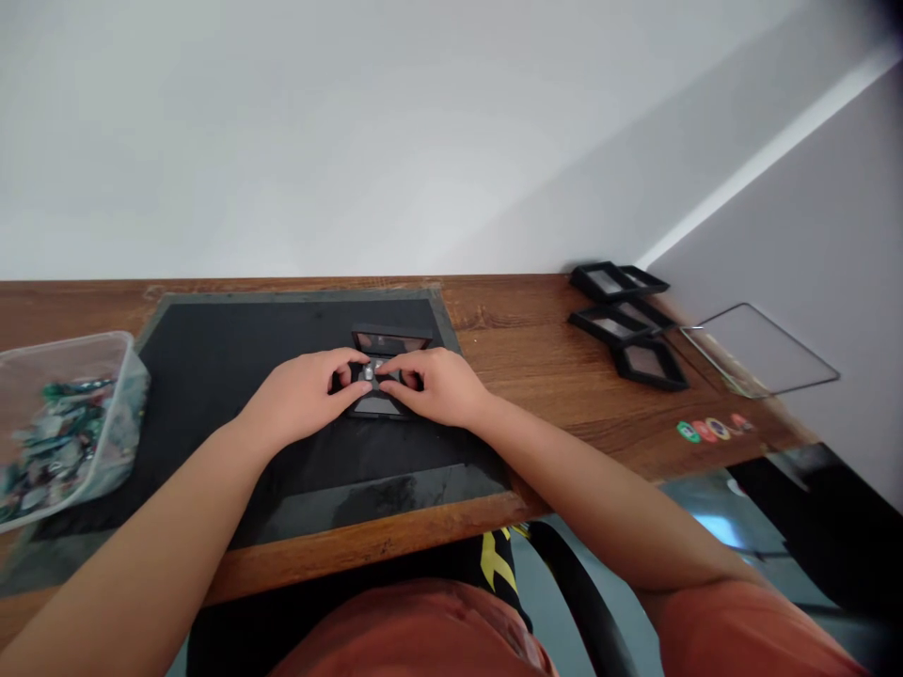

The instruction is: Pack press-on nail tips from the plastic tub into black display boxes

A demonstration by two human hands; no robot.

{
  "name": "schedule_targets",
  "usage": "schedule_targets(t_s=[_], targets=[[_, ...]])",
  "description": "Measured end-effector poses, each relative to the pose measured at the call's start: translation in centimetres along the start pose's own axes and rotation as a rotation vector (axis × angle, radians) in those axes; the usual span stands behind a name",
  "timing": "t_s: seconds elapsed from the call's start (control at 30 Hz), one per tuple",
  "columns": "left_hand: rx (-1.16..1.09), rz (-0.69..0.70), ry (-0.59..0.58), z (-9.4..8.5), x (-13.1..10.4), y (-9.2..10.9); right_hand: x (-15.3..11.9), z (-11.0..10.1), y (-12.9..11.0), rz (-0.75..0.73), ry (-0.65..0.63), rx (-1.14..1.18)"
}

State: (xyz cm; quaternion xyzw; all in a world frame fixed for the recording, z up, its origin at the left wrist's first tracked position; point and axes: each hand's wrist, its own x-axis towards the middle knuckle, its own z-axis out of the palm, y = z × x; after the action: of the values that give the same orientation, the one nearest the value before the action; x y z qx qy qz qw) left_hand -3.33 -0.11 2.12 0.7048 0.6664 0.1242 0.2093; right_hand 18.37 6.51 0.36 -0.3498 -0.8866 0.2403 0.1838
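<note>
An opened black case (pixel 381 406) with a raised lid (pixel 391 340) lies on the dark mat between my hands. Small shiny silvery pieces (pixel 370 372) sit in its middle. From the left, my left hand (pixel 310 390) reaches in, thumb and forefinger curved close to the pieces. On the other side my right hand (pixel 435 385) has its forefinger and thumb at the same pieces, fingers bent. The fingertips of both hands meet the small pieces, but what exactly each one grips is too small to tell.
At the left stands a clear plastic tub (pixel 131 414) of shiny wrapped pieces. Several black frames (pixel 610 322) lie at the right back, beside a thin wire frame (pixel 790 390). Round colored discs (pixel 718 429) lie near the right edge of the wooden table (pixel 522 362).
</note>
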Motion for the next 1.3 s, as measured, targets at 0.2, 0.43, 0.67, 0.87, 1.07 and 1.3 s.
schedule_targets(t_s=[0.2, 0.43, 0.67, 0.87, 1.07, 1.3], targets=[[-0.079, -0.043, 0.032, 0.2, 0.4, 0.2, -0.1, 0.0, 0.1, -0.002, 0.014, 0.009], [-0.145, -0.051, 0.06, 0.6, 0.6, 0.1, 0.0, -0.2, -0.3, 0.067, -0.021, -0.006], [-0.146, -0.045, 0.098, 0.9, 1.0, -0.2, 0.1, 0.1, -0.5, 0.085, -0.014, -0.078], [-0.107, -0.031, 0.066, 1.0, 1.1, -0.4, 0.1, 0.0, -0.6, 0.104, -0.024, -0.063], [-0.077, -0.028, 0.032, 0.8, 1.1, -0.8, 0.1, 0.0, -0.9, 0.116, -0.005, -0.026], [-0.054, -0.003, 0.017, 0.4, 0.9, -0.7, -0.2, -0.1, -0.7, 0.104, -0.013, -0.037]])
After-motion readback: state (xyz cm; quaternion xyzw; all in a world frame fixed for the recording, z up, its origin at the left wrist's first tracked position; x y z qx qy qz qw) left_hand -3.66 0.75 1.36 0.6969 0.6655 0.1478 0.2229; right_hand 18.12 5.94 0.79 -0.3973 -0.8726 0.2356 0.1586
